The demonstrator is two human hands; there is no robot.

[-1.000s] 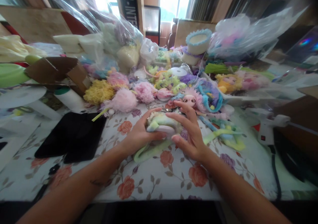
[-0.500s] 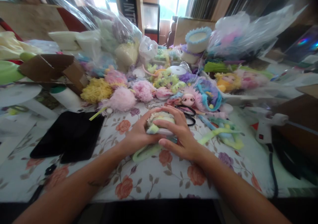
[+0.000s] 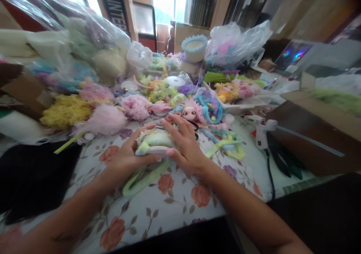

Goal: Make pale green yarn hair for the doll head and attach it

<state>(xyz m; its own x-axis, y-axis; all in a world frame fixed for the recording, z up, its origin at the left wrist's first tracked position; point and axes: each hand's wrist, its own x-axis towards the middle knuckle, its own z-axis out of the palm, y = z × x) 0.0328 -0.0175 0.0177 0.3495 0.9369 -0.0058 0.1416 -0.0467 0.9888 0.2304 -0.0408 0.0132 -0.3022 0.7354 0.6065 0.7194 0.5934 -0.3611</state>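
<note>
Between my hands is a round white piece (image 3: 156,151) wrapped in a fuzzy pale green and yellow strip, held just over the flowered cloth. My left hand (image 3: 128,152) curls around its left side, thumb along the front lower edge. My right hand (image 3: 183,145) lies over the right side, fingers bent across the top and thumb near the front. Fingertips at the far side are partly hidden. A long pale green fuzzy strip (image 3: 149,179) loops on the cloth below. Just beyond my right fingers lies a doll head (image 3: 189,113) with pink fuzzy hair, beside black scissors handles (image 3: 194,125).
Fuzzy pompoms, including a yellow one (image 3: 66,111) and a pink one (image 3: 104,119), crowd the back left. A white glue gun (image 3: 261,133) stands at right beside a cardboard box (image 3: 310,130). Blue and yellow fuzzy strips (image 3: 228,145) lie right of my hands. A black flat item (image 3: 36,175) lies left.
My view has turned to the right, so the table's things appear further left. Both hands stay at the round piece; the right fingers look slightly straighter and more of the strip shows.
</note>
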